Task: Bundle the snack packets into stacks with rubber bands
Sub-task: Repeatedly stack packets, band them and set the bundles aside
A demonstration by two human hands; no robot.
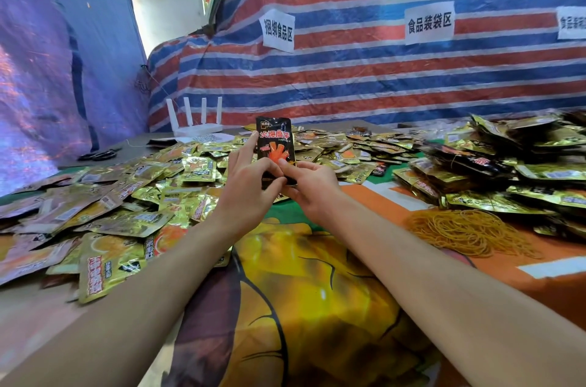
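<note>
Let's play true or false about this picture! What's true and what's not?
1. The left hand and the right hand hold a black packet. True.
2. The rubber bands lie left of the hands. False: they lie to the right.
3. The router has four antennas. True.
4. The black packet lies flat. False: it is held upright.

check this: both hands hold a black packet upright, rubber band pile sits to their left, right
Wrong side: the head view shows the rubber band pile to their right. Both the left hand and right hand do hold the black packet upright.
</note>
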